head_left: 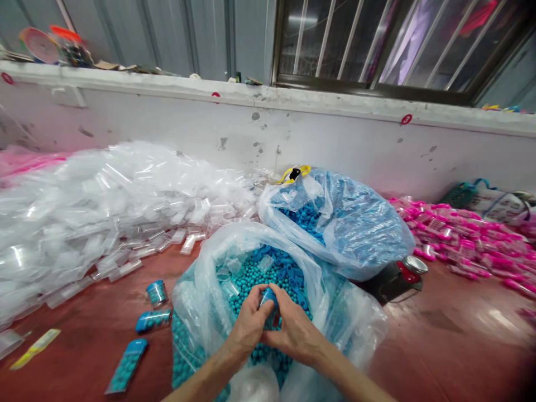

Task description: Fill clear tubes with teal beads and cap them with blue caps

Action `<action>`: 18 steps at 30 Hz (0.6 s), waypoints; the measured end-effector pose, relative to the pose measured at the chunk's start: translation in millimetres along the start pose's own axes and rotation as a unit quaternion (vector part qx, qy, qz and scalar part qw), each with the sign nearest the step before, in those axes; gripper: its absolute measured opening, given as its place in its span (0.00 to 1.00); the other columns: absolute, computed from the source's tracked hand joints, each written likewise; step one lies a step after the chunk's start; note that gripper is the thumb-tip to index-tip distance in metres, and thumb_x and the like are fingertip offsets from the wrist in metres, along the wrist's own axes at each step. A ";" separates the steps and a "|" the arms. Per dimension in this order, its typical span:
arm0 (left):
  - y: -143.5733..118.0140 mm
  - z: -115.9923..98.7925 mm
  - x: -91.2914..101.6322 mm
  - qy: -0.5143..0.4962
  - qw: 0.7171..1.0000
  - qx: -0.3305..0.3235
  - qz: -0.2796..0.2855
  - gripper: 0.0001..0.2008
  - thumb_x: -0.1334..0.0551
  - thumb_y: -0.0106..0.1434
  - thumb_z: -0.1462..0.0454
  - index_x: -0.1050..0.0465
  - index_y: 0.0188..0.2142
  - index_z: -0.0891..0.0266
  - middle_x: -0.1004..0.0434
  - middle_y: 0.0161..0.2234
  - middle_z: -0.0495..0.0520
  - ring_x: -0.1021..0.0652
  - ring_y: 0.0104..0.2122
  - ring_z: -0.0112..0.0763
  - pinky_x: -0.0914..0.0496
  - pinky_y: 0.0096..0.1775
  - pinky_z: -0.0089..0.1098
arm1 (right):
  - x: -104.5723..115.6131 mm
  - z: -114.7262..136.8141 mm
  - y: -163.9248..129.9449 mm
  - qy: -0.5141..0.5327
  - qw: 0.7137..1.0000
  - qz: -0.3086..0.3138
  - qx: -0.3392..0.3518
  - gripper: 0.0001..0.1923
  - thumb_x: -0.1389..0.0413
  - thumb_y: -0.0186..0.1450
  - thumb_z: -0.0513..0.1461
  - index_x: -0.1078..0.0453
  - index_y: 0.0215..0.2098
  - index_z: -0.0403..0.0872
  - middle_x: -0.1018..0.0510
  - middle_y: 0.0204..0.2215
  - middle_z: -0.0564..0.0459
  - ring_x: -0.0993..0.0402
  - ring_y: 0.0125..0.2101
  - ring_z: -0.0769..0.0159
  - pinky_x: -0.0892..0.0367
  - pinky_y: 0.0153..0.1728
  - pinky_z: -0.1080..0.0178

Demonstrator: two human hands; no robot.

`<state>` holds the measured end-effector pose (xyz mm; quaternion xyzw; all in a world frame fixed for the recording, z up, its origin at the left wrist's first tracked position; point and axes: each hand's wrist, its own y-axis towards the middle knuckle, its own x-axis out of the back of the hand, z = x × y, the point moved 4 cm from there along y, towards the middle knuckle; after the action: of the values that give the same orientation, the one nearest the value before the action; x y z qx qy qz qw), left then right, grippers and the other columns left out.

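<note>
My left hand (248, 319) and my right hand (292, 329) are closed together around a small clear container with a blue cap (269, 297). The fingers hide most of its body. Both hands are over an open plastic bag (204, 268) full of small teal beads (251, 279). Blue caps (290, 274) and a few clear containers (229, 287) lie on top of the beads. To the left, on the red surface, are capped containers filled with teal beads: one long (127, 365), one on its side (153, 320) and one short (156, 293).
A large heap of clear plastic containers (104, 206) covers the left. Behind the beads sits another bag (360, 223) holding blue caps. At right are a pile of pink items (464, 240) and a dark object with a metal lid (414, 264). A yellow strip (36, 349) lies lower left.
</note>
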<state>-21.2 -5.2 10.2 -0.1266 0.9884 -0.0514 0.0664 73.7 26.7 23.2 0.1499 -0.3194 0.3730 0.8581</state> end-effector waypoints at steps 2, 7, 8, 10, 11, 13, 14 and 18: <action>-0.4 -0.4 -0.1 0.009 1.000 0.000 -0.020 0.11 0.42 0.53 0.61 0.36 0.37 0.62 0.34 0.25 0.46 0.32 0.27 0.26 0.37 0.32 0.27 | -3.7 3.8 -0.8 -0.043 0.997 -0.058 0.023 0.37 0.44 0.49 0.39 0.50 0.55 0.43 0.33 0.43 0.43 0.32 0.40 0.56 0.35 0.39 0.56; -0.8 3.2 -0.6 0.000 0.999 0.012 -0.033 0.11 0.42 0.53 0.59 0.37 0.35 0.61 0.35 0.23 0.45 0.32 0.26 0.26 0.38 0.30 0.26 | -8.5 2.8 -3.9 -0.054 0.992 -0.100 0.048 0.37 0.45 0.47 0.37 0.51 0.54 0.41 0.35 0.45 0.40 0.34 0.43 0.53 0.35 0.40 0.54; -1.2 3.6 -1.4 -0.003 1.000 0.014 -0.021 0.12 0.42 0.53 0.59 0.37 0.36 0.61 0.35 0.24 0.45 0.32 0.26 0.26 0.38 0.30 0.26 | -7.9 2.0 -4.6 -0.037 0.993 -0.097 0.052 0.37 0.45 0.48 0.37 0.51 0.54 0.41 0.35 0.44 0.42 0.34 0.43 0.55 0.35 0.41 0.56; -2.3 3.7 -3.6 -0.014 1.000 0.014 0.009 0.13 0.42 0.53 0.61 0.37 0.38 0.62 0.33 0.26 0.46 0.31 0.29 0.27 0.37 0.33 0.27 | -7.0 1.1 -5.8 -0.010 0.995 -0.084 0.061 0.35 0.45 0.48 0.37 0.50 0.53 0.42 0.34 0.44 0.44 0.34 0.43 0.58 0.35 0.42 0.58; -3.0 3.8 -4.4 -0.016 1.000 0.014 0.016 0.13 0.42 0.53 0.61 0.37 0.38 0.62 0.33 0.27 0.47 0.31 0.30 0.27 0.37 0.34 0.27 | -6.9 0.8 -6.2 -0.008 0.995 -0.079 0.063 0.35 0.45 0.48 0.37 0.49 0.53 0.42 0.34 0.44 0.44 0.34 0.44 0.58 0.36 0.43 0.58; -4.3 5.0 -5.1 -0.012 1.000 0.021 0.009 0.11 0.42 0.52 0.62 0.37 0.36 0.62 0.34 0.27 0.46 0.32 0.29 0.27 0.37 0.32 0.26 | -7.9 0.3 -6.8 -0.029 0.995 -0.074 0.057 0.35 0.46 0.47 0.36 0.49 0.53 0.40 0.34 0.44 0.42 0.35 0.44 0.57 0.37 0.44 0.57; -4.9 6.1 -5.2 -0.009 1.000 0.029 -0.002 0.10 0.42 0.53 0.61 0.37 0.35 0.61 0.35 0.25 0.45 0.32 0.27 0.26 0.37 0.30 0.25 | -8.7 0.1 -7.0 -0.045 0.995 -0.074 0.052 0.36 0.46 0.46 0.36 0.49 0.53 0.38 0.34 0.44 0.40 0.35 0.44 0.55 0.36 0.43 0.56; -7.6 9.5 -5.6 -0.011 0.998 0.046 -0.033 0.10 0.42 0.53 0.59 0.38 0.33 0.60 0.38 0.22 0.43 0.35 0.23 0.23 0.39 0.27 0.24 | -11.5 -0.3 -7.9 -0.070 0.994 -0.064 0.058 0.37 0.47 0.45 0.36 0.49 0.52 0.36 0.34 0.41 0.40 0.33 0.41 0.54 0.35 0.39 0.54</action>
<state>-12.6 -11.8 2.4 -0.1569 0.9794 -0.0975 0.0812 73.7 15.3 15.2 0.2451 -0.3465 0.3233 0.8458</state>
